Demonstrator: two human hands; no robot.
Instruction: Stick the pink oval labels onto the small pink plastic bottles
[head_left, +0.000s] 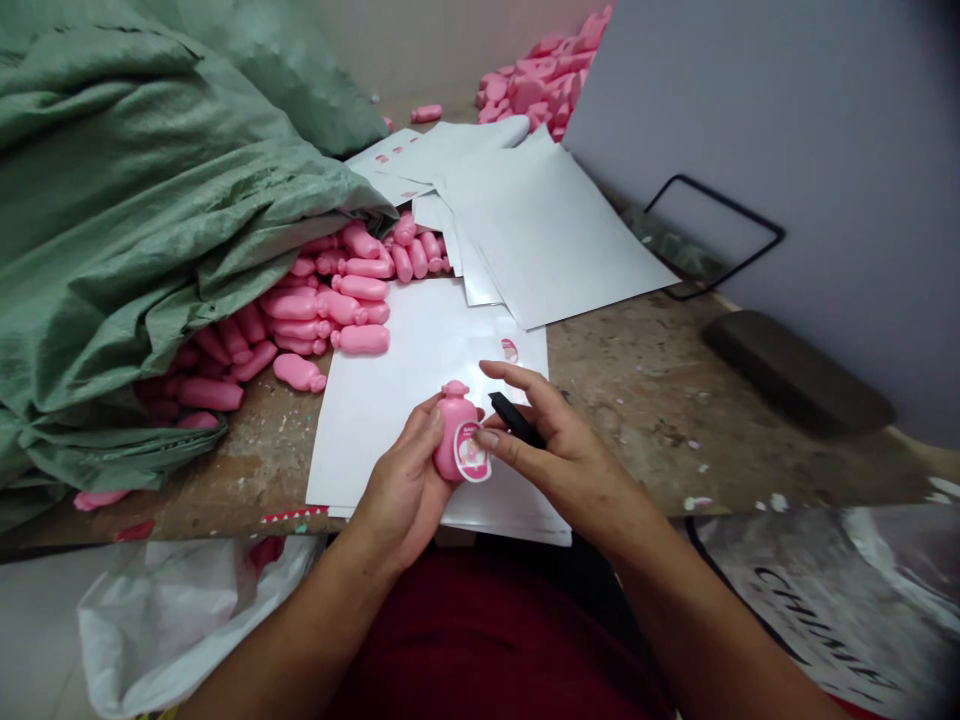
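My left hand (pixel 401 480) is wrapped round a small pink plastic bottle (pixel 453 410), held upright with its neck up. An oval pink-and-white sticker (pixel 472 452) sits against the bottle's front right, its lower edge reaching past the bottle's side. My right hand (pixel 551 430) has its thumb on the sticker's right edge and its index finger raised. A slim black tool with an angled tip (pixel 514 415) is tucked in this hand; its kind does not show clearly. Below both hands lies a white sticker sheet (pixel 360 440), with one printed sticker (pixel 510 350) near its right edge.
A green woven sack (pixel 150 200) spills many pink bottles (pixel 300 305) at left. More white sheets (pixel 555 230) overlap behind my hands. A pink heap (pixel 532 85) stands at the back. At right are a dark oblong case (pixel 799 370) and a black wire frame (pixel 712 205).
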